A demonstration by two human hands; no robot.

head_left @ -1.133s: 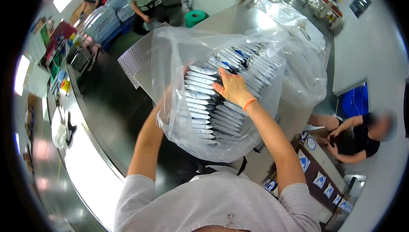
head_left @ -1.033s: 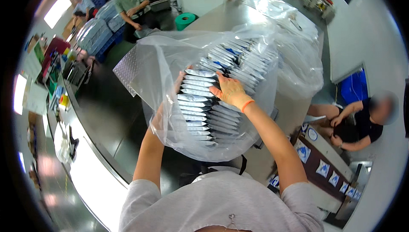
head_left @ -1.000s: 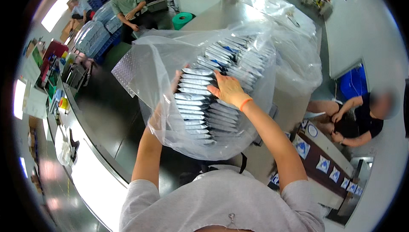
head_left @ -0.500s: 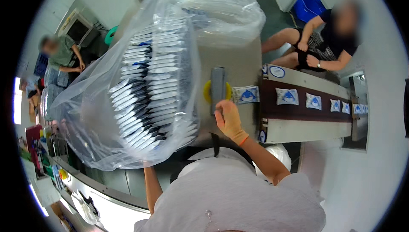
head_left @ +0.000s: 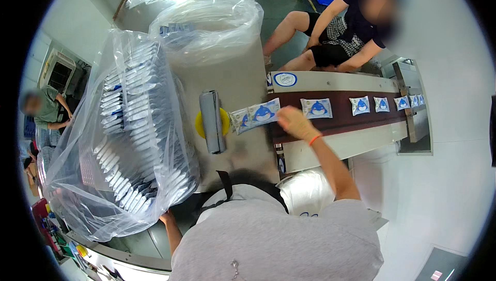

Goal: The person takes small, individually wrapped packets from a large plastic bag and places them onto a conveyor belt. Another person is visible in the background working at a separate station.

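Observation:
My right hand (head_left: 296, 122), fingers curled, is at the right edge of a small white packet with a blue whale print (head_left: 264, 111), pinching it at the belt's end. That packet overlaps another packet (head_left: 239, 121) on the metal table (head_left: 237, 159). To their left, a grey oblong piece (head_left: 211, 122) lies over a yellow ring (head_left: 225, 122). A large clear plastic bag (head_left: 70, 177) holds stacked rows of packets (head_left: 147, 108). My left hand (head_left: 166, 217) is at the bag's near lower edge, its fingers hidden.
A conveyor belt (head_left: 338, 120) on the right carries several spaced packets from a wall opening. A seated person (head_left: 330, 33) is beyond it. Another clear bag (head_left: 217, 20) lies at the table's far end. A second person (head_left: 51, 108) sits far left. A white sack (head_left: 307, 190) stands below the belt.
My right hand has moved from beside the grey piece to the belt's end. One packet has come leftward off the belt onto another. The view has turned right.

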